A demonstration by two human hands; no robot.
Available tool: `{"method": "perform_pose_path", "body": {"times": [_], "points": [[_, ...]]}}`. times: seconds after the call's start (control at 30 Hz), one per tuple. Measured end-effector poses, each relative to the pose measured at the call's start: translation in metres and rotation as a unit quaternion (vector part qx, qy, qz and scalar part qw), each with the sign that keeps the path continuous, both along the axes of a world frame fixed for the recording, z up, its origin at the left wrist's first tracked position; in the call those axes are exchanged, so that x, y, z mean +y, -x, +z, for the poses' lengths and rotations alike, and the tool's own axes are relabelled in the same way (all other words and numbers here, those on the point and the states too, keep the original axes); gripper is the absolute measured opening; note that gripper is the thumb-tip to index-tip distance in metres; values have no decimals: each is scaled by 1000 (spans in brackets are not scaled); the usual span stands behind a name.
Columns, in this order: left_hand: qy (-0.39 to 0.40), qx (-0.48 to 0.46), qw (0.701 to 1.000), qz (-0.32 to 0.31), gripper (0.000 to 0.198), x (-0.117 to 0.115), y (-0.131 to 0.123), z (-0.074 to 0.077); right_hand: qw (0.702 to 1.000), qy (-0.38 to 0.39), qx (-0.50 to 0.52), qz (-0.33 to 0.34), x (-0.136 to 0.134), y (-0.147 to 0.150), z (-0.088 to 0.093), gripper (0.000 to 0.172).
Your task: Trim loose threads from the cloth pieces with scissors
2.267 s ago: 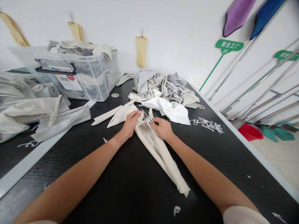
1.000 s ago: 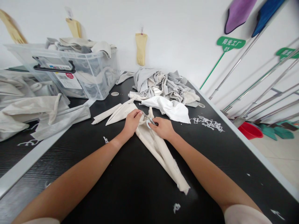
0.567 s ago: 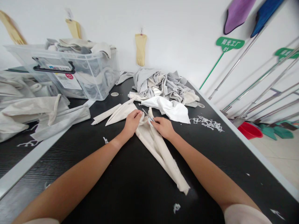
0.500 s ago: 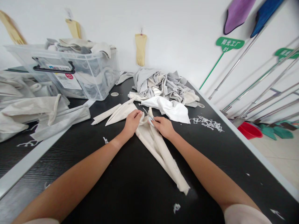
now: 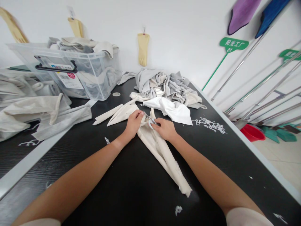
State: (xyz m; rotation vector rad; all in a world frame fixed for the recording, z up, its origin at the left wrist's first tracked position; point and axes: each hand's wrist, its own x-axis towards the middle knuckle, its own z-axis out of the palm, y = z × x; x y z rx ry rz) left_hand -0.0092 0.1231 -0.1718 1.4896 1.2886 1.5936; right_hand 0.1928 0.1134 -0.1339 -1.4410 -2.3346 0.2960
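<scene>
The right hand (image 5: 166, 129) is closed around the handle of a small pair of scissors (image 5: 148, 118), whose blades point away from the person toward the left hand's fingertips; whether the blades are apart is too small to tell. The left hand (image 5: 133, 123) lies just beside it, fingers curled down and gripping the upper edge of a cream cloth (image 5: 160, 150). This cloth lies flat on the black table (image 5: 131, 188), spreading out to the left under the left hand and narrowing into a long strip that runs between the forearms to a frayed end near the person. Just beyond the hands lies a white cloth (image 5: 172, 110), touching the cream one, and behind it a heap of grey cloths (image 5: 164, 85). Thread scraps (image 5: 209, 124) are scattered to the right of the white cloth. To the left, well apart, stands a clear plastic bin (image 5: 70, 77) full of fabric, with folded cloths (image 5: 35, 111) in front of it. A yellow rubber glove (image 5: 143, 48) hangs on the wall behind.
</scene>
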Motion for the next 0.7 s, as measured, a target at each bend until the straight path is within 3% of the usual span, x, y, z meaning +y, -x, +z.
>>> {"method": "perform_pose_path", "body": {"times": [0.27, 0.7], "points": [[-2, 2, 1000, -7, 22, 1, 0, 0, 1000, -7, -25, -10, 1, 0, -1, 49], [2, -16, 1000, -19, 23, 3, 1, -2, 999, 47, 8, 21, 3, -5, 9, 47]]}}
